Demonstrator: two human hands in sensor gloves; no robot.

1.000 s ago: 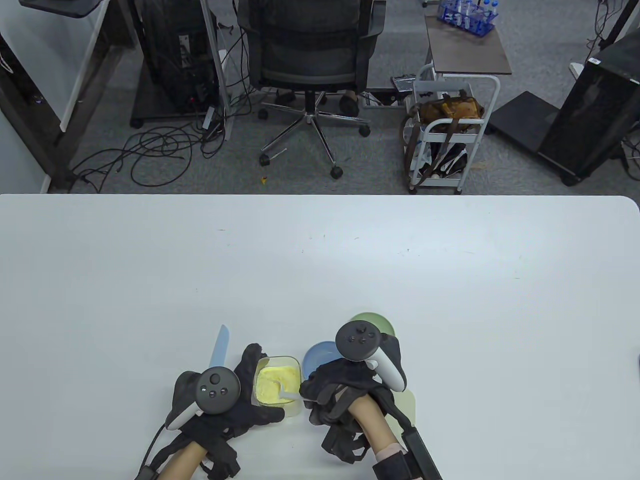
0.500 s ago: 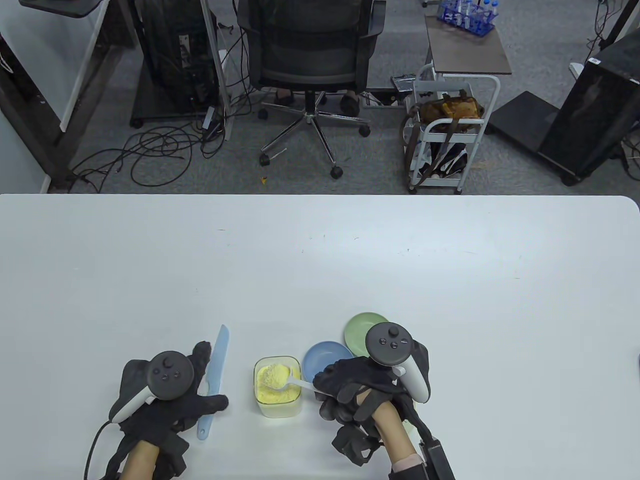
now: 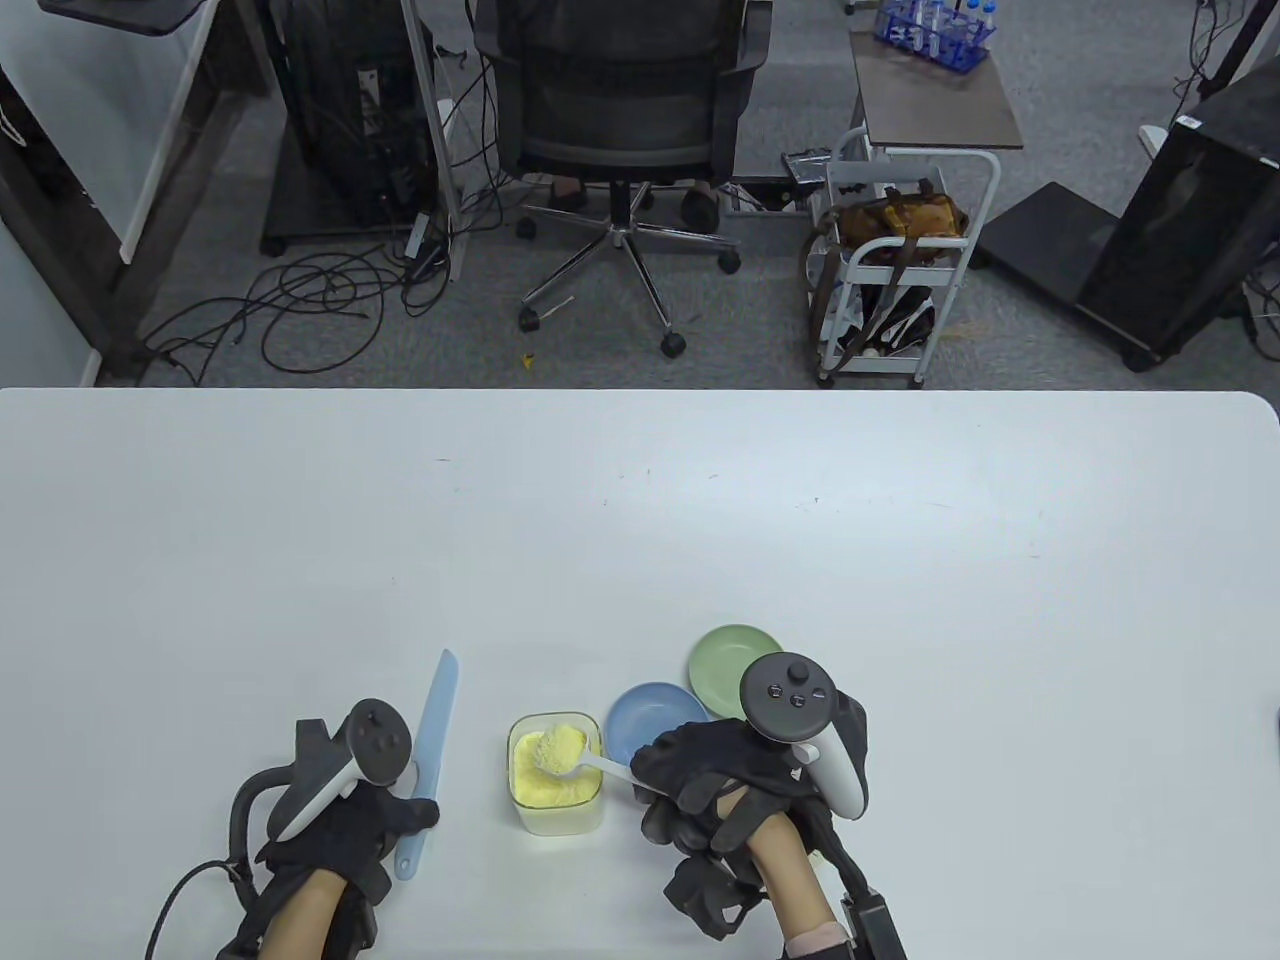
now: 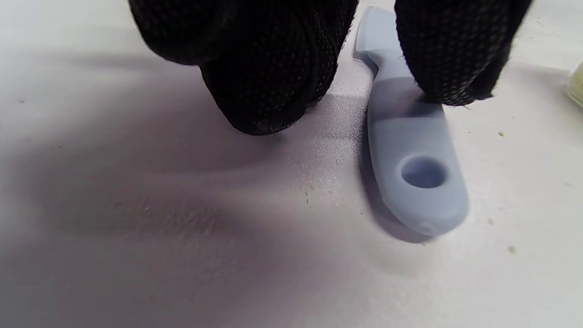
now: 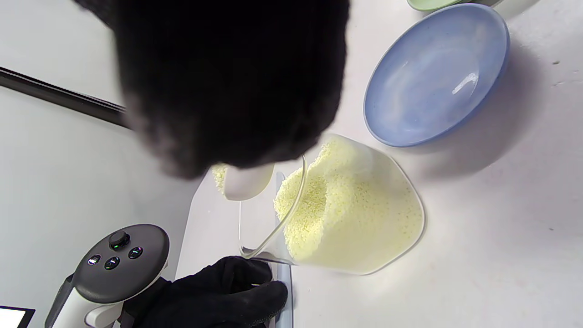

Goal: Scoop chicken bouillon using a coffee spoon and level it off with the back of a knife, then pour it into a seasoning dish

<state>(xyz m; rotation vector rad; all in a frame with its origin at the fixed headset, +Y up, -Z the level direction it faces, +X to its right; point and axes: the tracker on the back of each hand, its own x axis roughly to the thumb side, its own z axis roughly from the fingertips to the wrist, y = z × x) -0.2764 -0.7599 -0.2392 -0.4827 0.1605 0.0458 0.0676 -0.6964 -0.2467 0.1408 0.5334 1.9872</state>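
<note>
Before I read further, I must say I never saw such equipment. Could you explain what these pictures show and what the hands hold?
These are a person's two hands in black sensor gloves, each with a tracker strapped to its back. One camera looks down at the white table; two more sit on the wrists. The right hand holds a white coffee spoon heaped with yellow chicken bouillon over the clear container of it. The left hand is at the handle of the light blue knife, which lies flat on the table; a fingertip touches it, but no full grip shows. A blue dish and a green dish stand beside the container, the blue one empty.
</note>
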